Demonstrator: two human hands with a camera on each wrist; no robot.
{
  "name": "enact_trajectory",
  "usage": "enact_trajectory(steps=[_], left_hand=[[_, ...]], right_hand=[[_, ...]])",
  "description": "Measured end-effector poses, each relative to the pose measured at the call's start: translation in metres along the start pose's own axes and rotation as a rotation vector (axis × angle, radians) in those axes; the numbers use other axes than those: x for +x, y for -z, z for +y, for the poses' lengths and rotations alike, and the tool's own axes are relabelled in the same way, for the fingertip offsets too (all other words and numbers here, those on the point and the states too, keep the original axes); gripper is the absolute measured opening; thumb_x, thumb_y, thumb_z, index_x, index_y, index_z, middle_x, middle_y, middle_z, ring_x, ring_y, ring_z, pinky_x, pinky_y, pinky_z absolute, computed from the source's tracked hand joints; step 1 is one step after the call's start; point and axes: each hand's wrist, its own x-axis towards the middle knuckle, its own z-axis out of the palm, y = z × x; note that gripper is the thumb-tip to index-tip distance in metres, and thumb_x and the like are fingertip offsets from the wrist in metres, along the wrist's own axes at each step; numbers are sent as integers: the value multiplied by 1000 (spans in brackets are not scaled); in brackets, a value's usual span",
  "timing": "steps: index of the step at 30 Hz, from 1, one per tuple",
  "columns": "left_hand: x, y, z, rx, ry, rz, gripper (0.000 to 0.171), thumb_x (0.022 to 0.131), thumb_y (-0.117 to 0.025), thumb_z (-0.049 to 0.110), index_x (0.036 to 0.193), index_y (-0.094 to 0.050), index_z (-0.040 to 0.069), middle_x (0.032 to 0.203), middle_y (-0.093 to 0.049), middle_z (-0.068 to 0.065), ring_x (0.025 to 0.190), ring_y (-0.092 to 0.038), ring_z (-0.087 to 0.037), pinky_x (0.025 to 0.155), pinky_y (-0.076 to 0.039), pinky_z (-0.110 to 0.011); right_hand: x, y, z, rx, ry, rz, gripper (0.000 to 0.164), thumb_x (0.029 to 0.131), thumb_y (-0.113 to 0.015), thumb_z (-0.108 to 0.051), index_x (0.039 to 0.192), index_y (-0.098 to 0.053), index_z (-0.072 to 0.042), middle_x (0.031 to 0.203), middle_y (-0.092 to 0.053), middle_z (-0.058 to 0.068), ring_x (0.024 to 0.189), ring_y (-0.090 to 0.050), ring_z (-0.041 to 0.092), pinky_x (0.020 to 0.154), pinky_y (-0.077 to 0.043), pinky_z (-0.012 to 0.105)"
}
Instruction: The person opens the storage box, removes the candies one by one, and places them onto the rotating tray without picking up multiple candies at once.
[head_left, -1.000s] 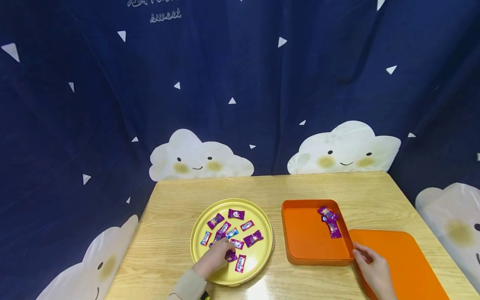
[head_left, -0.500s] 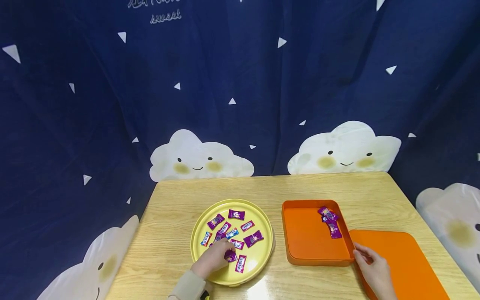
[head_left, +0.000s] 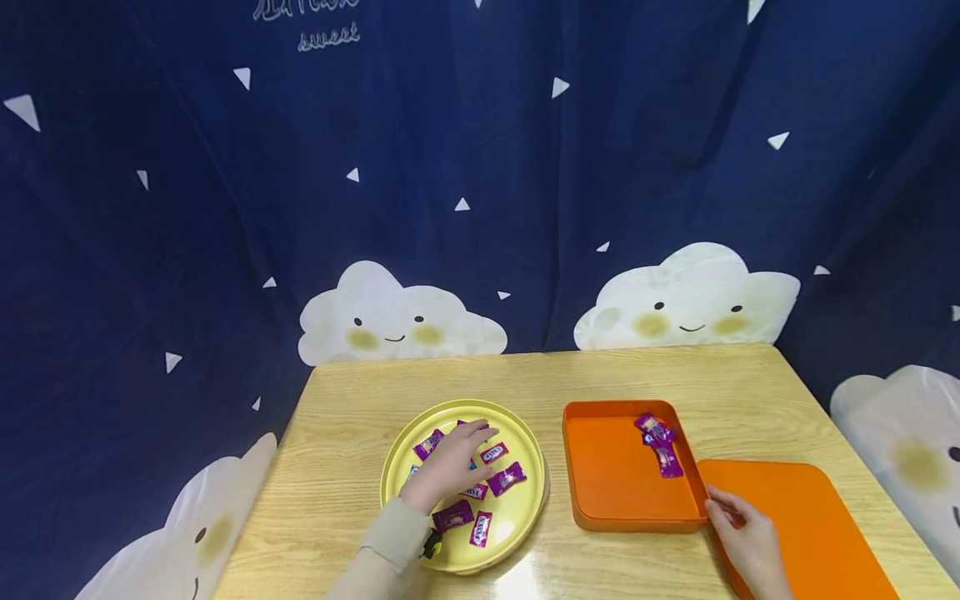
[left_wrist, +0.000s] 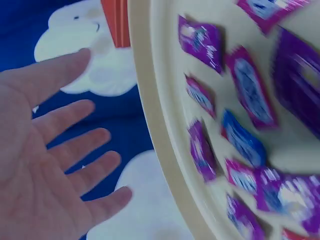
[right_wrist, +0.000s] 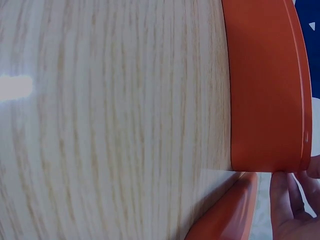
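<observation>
My left hand is over the round yellow tray, its fingers spread and nothing held. In the left wrist view the left palm faces the camera with straight fingers, apart from the candies. Several wrapped candies lie in the tray, among them a purple candy near the wrist, a purple candy to the right and a pink candy at the front. My right hand pinches the right wall of the shallow orange box near its front corner. Some candies are hidden beneath the left hand.
Purple candies lie in the box's right side. An orange lid lies on the wooden table right of the box, partly under my right hand. A dark blue curtain with clouds hangs behind the table.
My left hand has risen from the front of the tray, moving away and slightly right, and its curled fingers have spread. A purple candy shows where it was. The right hand stays put.
</observation>
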Motion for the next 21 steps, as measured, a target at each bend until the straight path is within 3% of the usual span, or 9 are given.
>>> enact_trajectory(steps=[4, 8, 21], left_hand=[[24, -7, 13, 36, -118, 22, 58, 83, -65, 27, 133, -46, 7, 138, -41, -17, 125, -40, -33, 102, -31, -46], [48, -17, 30, 46, -176, -4, 61, 84, -64, 32, 136, -42, 9, 139, -40, -14, 127, -38, -31, 104, -28, -46], [112, -58, 97, 121, -246, -181, 64, 87, -57, 43, 143, -31, 26, 148, -28, 2, 134, -26, -16, 108, -23, -35]], right_hand=[[0, 0, 0, -4, 3, 4, 31, 86, -62, -17, 111, -64, 1, 90, -68, 16, 65, -46, -17, 57, -39, 7], [-1, 2, -1, 0, -19, -13, 32, 87, -61, -18, 112, -63, 1, 92, -68, 17, 65, -46, -16, 57, -39, 7], [-1, 2, -3, 14, -33, -17, 32, 87, -61, -18, 112, -63, 1, 92, -68, 16, 66, -46, -16, 57, -40, 8]])
